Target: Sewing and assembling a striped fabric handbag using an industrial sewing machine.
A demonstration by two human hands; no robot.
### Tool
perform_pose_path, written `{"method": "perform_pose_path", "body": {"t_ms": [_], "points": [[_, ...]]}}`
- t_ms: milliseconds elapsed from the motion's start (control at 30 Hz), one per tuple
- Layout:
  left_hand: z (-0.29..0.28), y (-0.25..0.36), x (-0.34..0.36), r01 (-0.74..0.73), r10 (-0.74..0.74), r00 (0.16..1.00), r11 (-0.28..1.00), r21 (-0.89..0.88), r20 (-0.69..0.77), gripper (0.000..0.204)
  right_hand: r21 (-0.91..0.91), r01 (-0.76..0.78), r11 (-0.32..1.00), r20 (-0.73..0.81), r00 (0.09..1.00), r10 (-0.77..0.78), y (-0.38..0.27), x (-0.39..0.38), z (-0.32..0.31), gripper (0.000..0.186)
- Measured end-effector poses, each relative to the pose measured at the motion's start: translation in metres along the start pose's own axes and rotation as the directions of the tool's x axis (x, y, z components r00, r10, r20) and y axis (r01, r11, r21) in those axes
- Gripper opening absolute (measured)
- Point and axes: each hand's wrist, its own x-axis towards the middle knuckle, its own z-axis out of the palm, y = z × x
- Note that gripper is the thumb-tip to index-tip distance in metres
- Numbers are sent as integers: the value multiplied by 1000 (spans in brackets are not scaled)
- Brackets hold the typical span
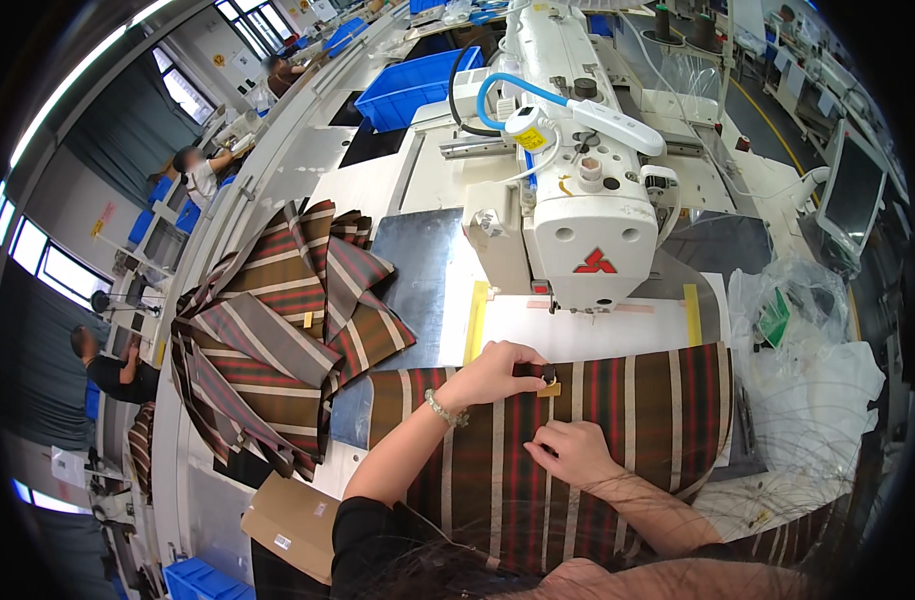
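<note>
A brown, red and cream striped fabric piece (523,470) lies spread in front of me, below the head of a white sewing machine (593,250). My left hand (496,374) is over its far edge, thumb and forefinger closed on a small dark object (549,373) whose kind I cannot make out. Right under that object, a small yellow tag (550,391) lies on the cloth. Nearer to me, my right hand (575,453) rests on the stripes with its fingers curled in. Whatever it may hold is hidden.
A heap of the same striped fabric (278,320) lies at the left. Yellow tape strips (475,320) flank the white sewing plate. Clear plastic bags (803,400) and a screen (853,195) are on the right. A cardboard piece (293,525) and blue bin (418,88) stand left; people work beyond.
</note>
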Motion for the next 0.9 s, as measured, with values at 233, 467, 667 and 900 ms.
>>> {"method": "perform_pose_path", "body": {"t_ms": [233, 467, 667, 900], "points": [[1, -3, -1, -9, 9, 1000, 1000, -27, 10, 31, 6, -21, 1000, 24, 999, 21, -4, 0, -4, 16], [2, -7, -5, -117, 114, 992, 992, -50, -58, 26, 772, -485, 411, 180, 786, 591, 2, 14, -19, 13], [3, -5, -4, -122, 120, 991, 992, -38, -52, 25, 849, -517, 108, 360, 716, 598, 14, 25, -24, 17], [5, -4, -8, -123, 122, 989, 992, -3, -85, 23, 825, -565, -9, 434, 624, 650, 12, 36, -24, 14]]}}
